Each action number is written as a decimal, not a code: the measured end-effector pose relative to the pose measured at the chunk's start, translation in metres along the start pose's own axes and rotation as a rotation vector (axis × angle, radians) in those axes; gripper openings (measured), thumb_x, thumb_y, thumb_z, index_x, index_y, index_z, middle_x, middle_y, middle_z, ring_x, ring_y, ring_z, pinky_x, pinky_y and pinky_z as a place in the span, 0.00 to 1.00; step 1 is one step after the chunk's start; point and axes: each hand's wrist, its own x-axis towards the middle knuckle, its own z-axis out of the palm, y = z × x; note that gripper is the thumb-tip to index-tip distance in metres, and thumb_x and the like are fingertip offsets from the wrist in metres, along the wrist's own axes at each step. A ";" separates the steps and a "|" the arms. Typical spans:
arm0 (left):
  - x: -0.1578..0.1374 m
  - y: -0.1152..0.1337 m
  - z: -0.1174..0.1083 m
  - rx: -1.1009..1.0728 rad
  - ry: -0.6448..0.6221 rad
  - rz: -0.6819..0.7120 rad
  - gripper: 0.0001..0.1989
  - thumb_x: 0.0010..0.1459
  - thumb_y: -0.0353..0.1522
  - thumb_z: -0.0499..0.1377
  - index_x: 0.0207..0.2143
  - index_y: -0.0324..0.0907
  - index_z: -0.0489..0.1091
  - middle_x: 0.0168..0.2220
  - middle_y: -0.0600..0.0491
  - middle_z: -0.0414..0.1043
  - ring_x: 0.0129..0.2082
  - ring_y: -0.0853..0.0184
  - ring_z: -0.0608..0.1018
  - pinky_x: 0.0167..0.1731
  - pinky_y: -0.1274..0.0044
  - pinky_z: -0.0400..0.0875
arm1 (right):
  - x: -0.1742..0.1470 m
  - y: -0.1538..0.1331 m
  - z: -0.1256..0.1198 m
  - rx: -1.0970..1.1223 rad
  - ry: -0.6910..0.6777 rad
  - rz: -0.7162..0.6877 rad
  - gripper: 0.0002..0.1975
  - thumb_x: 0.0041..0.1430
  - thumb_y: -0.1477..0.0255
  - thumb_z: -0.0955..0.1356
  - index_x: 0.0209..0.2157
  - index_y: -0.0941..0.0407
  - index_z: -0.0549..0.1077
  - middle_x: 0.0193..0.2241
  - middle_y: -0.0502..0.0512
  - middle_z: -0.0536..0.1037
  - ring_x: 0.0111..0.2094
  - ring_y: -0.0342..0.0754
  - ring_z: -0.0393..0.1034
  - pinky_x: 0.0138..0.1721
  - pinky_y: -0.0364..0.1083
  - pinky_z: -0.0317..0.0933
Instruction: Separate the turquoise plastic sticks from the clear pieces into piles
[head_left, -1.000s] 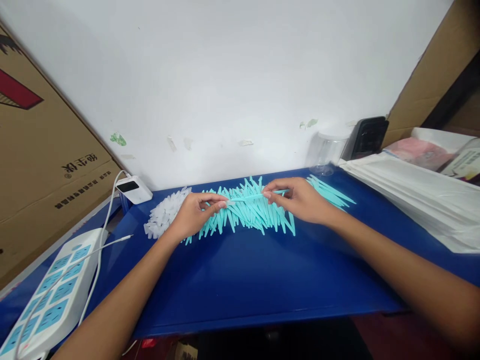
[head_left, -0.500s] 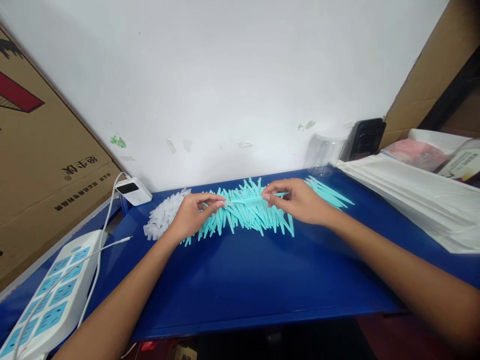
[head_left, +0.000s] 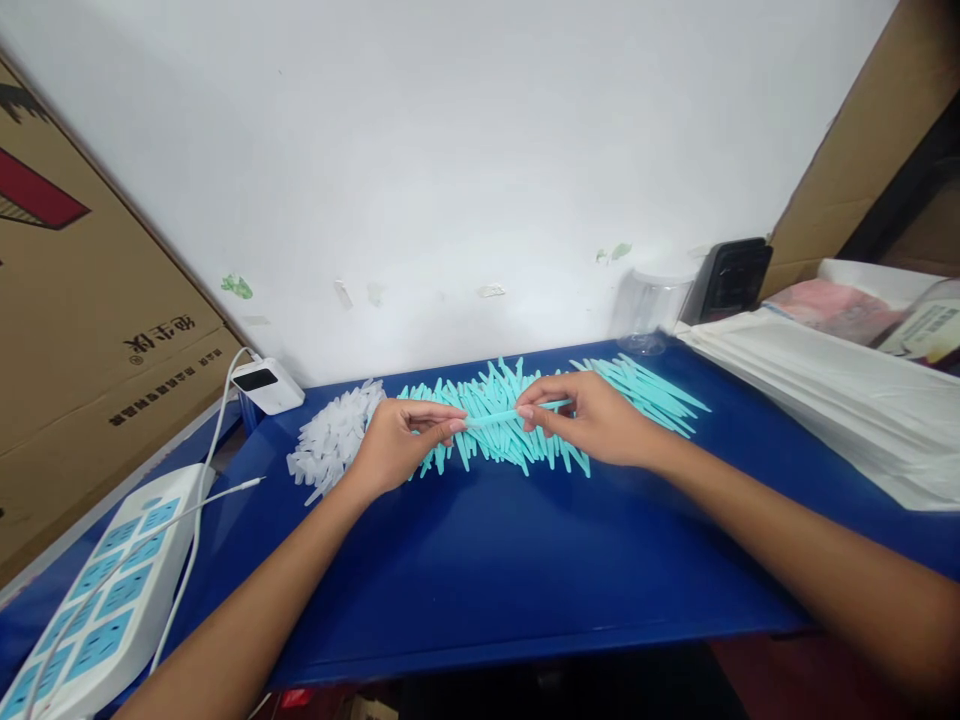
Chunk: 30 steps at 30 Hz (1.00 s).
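Between my two hands a thin teal plastic stick point(head_left: 495, 416), shaped like an eyebrow razor, is held level above a pile of similar sticks point(head_left: 487, 440). My right hand point(head_left: 592, 415) pinches it near its right part with thumb and fingers. At its left end, my left hand point(head_left: 409, 435) is closed in a pinch over a small translucent cap, mostly hidden by the fingertips. A heap of translucent whitish caps point(head_left: 330, 440) lies left of my left hand. More teal sticks point(head_left: 656, 390), fanned out side by side, lie beyond my right hand.
A blue table point(head_left: 480, 560) bears everything. On the left are a white power strip point(head_left: 112, 590), cables and a white device with a dark screen point(head_left: 268, 385). A clear jar point(head_left: 652, 305) stands against the wall; white plastic bags point(head_left: 825, 390) lie at right.
Both hands have moved slightly toward me and closer together along the stick. More of the fanned sticks at right now shows behind my right hand.
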 end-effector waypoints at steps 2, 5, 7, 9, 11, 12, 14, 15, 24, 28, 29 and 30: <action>-0.001 0.000 0.004 0.001 -0.019 0.001 0.14 0.57 0.41 0.71 0.39 0.40 0.84 0.29 0.49 0.83 0.26 0.64 0.82 0.27 0.76 0.77 | -0.001 -0.001 -0.001 -0.021 -0.043 -0.007 0.11 0.66 0.63 0.69 0.37 0.54 0.81 0.31 0.53 0.84 0.34 0.49 0.79 0.30 0.46 0.67; -0.002 -0.002 0.005 0.105 -0.010 0.076 0.13 0.61 0.42 0.68 0.42 0.42 0.83 0.35 0.50 0.84 0.34 0.62 0.84 0.34 0.74 0.79 | -0.002 -0.002 -0.007 -0.137 -0.095 -0.007 0.10 0.65 0.65 0.69 0.36 0.54 0.81 0.28 0.50 0.84 0.30 0.47 0.78 0.32 0.45 0.66; -0.001 -0.005 0.001 0.253 0.048 0.160 0.14 0.65 0.42 0.65 0.45 0.44 0.82 0.40 0.50 0.85 0.38 0.61 0.84 0.37 0.73 0.78 | 0.000 0.002 -0.015 -0.247 -0.036 0.036 0.09 0.65 0.66 0.68 0.36 0.54 0.80 0.28 0.50 0.85 0.28 0.47 0.76 0.31 0.45 0.64; 0.002 -0.009 -0.008 0.422 0.116 0.225 0.15 0.67 0.44 0.62 0.47 0.44 0.82 0.42 0.50 0.84 0.39 0.61 0.83 0.37 0.73 0.77 | 0.003 0.011 -0.028 -0.415 0.110 0.138 0.10 0.65 0.66 0.67 0.38 0.54 0.79 0.30 0.52 0.85 0.25 0.47 0.74 0.28 0.45 0.61; 0.004 -0.013 -0.019 0.602 0.164 0.240 0.16 0.69 0.44 0.60 0.46 0.44 0.81 0.42 0.50 0.84 0.38 0.60 0.83 0.38 0.71 0.75 | 0.007 0.023 -0.043 -0.692 0.271 0.275 0.11 0.63 0.67 0.67 0.39 0.56 0.80 0.32 0.58 0.85 0.30 0.52 0.77 0.31 0.46 0.61; 0.006 -0.015 -0.025 0.694 0.178 0.227 0.16 0.69 0.44 0.59 0.46 0.43 0.81 0.41 0.50 0.84 0.38 0.59 0.82 0.39 0.70 0.74 | 0.008 0.030 -0.051 -0.837 0.307 0.373 0.11 0.62 0.67 0.67 0.39 0.57 0.80 0.34 0.61 0.85 0.34 0.55 0.78 0.32 0.47 0.61; 0.008 -0.019 -0.037 0.869 0.184 0.162 0.16 0.70 0.43 0.57 0.45 0.43 0.81 0.40 0.49 0.84 0.39 0.56 0.82 0.40 0.68 0.73 | 0.010 0.042 -0.064 -1.014 0.253 0.558 0.11 0.61 0.68 0.67 0.36 0.58 0.81 0.35 0.67 0.84 0.38 0.60 0.78 0.33 0.48 0.61; 0.009 -0.020 -0.042 0.944 0.182 0.118 0.17 0.70 0.43 0.57 0.45 0.44 0.81 0.39 0.49 0.84 0.39 0.55 0.82 0.39 0.68 0.72 | 0.009 0.047 -0.069 -1.053 0.202 0.627 0.12 0.61 0.68 0.67 0.36 0.60 0.81 0.36 0.68 0.84 0.38 0.60 0.78 0.33 0.48 0.61; 0.012 -0.031 -0.073 1.273 0.150 -0.199 0.18 0.68 0.40 0.54 0.47 0.43 0.80 0.40 0.41 0.82 0.41 0.46 0.82 0.36 0.65 0.71 | 0.011 0.039 -0.055 -0.829 -0.037 0.592 0.14 0.61 0.60 0.70 0.34 0.57 0.82 0.35 0.62 0.84 0.36 0.56 0.78 0.34 0.47 0.64; 0.013 -0.038 -0.081 1.307 0.171 -0.290 0.21 0.68 0.41 0.52 0.48 0.41 0.80 0.41 0.38 0.81 0.42 0.44 0.81 0.38 0.64 0.72 | 0.011 0.032 -0.039 -0.686 -0.214 0.592 0.11 0.59 0.64 0.71 0.30 0.57 0.79 0.28 0.57 0.81 0.29 0.51 0.75 0.27 0.46 0.60; 0.013 -0.040 -0.082 1.304 0.167 -0.297 0.20 0.68 0.41 0.52 0.48 0.41 0.80 0.41 0.38 0.81 0.42 0.44 0.81 0.38 0.64 0.72 | 0.011 0.031 -0.037 -0.697 -0.215 0.608 0.10 0.59 0.65 0.71 0.30 0.57 0.79 0.27 0.57 0.81 0.27 0.51 0.74 0.25 0.46 0.58; 0.013 -0.041 -0.082 1.299 0.160 -0.300 0.20 0.67 0.41 0.52 0.47 0.42 0.80 0.41 0.38 0.81 0.42 0.45 0.81 0.38 0.64 0.73 | 0.011 0.031 -0.036 -0.709 -0.214 0.622 0.10 0.59 0.66 0.70 0.29 0.57 0.78 0.27 0.57 0.80 0.27 0.51 0.74 0.25 0.46 0.57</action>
